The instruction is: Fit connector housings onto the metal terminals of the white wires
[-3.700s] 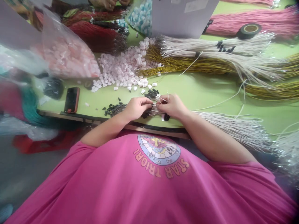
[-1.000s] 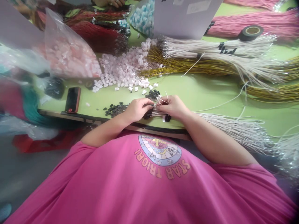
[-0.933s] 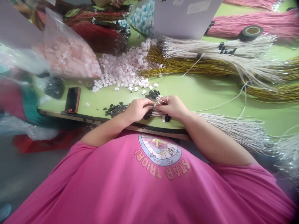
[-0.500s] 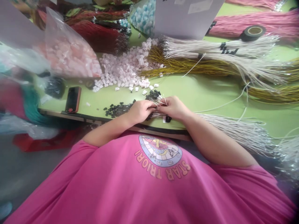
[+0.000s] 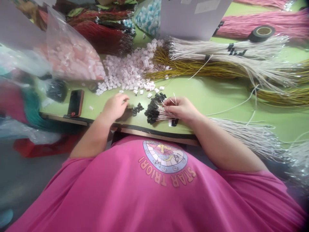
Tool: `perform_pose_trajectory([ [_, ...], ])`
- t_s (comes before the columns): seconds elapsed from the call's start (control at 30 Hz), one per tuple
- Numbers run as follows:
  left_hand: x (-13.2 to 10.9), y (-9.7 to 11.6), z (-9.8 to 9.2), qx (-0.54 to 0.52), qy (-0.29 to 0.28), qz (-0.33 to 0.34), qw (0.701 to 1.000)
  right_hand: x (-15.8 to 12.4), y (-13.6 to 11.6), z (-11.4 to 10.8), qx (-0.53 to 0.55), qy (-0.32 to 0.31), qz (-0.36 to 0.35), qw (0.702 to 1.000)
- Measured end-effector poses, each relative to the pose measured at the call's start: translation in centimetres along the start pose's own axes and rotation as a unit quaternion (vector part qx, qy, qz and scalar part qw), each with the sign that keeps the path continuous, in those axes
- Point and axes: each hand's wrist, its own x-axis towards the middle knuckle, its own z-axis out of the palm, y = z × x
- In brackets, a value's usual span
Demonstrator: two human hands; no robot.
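Note:
My right hand (image 5: 181, 109) is closed around a bundle of thin white wires (image 5: 162, 113) whose ends carry small black connectors (image 5: 152, 109). The rest of that white wire bundle (image 5: 243, 130) trails off to the right along the table's near edge. My left hand (image 5: 115, 106) rests over a small heap of loose black connectors (image 5: 137, 109) on the green table (image 5: 205, 96), its fingers curled down onto them. Whether it has picked one up is hidden.
A pile of pale pink connectors (image 5: 130, 72) lies behind my hands, beside a clear bag of them (image 5: 72, 59). A phone (image 5: 75, 102) sits at the left edge. Yellow wires (image 5: 193, 67), white wires (image 5: 224, 51), pink wires (image 5: 253, 22) and a black tape roll (image 5: 262, 32) fill the back.
My left hand has left the bundle and moved left onto the loose black connectors. My right hand still grips the wire bundle, whose black ends now show.

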Motion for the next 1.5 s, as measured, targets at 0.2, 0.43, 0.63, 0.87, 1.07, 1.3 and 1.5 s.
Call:
perform_pose_trajectory([
  [0.2, 0.8, -5.0, 0.8, 0.004, -0.099, -0.057, 0.993, -0.3, -0.4, 0.5, -0.069, 0.014, -0.023, 0.997],
  [0.43, 1.1, -1.6, 0.8, -0.057, -0.001, -0.034, 0.998, -0.6, -0.6, 0.6, -0.089, 0.017, -0.022, 0.996],
  [0.63, 0.3, 6.2, 1.9, -0.237, -0.108, 0.014, 0.965, -0.5, -0.4, 0.6, -0.09, 0.015, -0.032, 0.995],
  [0.87, 0.8, 7.7, 4.5, -0.393, -0.148, -0.042, 0.906, -0.5, -0.3, 0.5, -0.101, -0.005, -0.037, 0.994],
  [1.07, 0.4, 8.0, 4.2, -0.445, -0.16, -0.05, 0.88, -0.6, -0.3, 0.8, -0.177, 0.011, -0.07, 0.982],
  [1.3, 0.2, 7.7, 4.5, -0.481, -0.138, -0.073, 0.863, -0.6, -0.3, 0.9, -0.173, 0.031, -0.088, 0.981],
  [1.5, -0.1, 7.6, 4.7, -0.455, -0.148, -0.082, 0.874, -0.9, -0.6, 1.0, -0.14, 0.016, -0.032, 0.99],
])
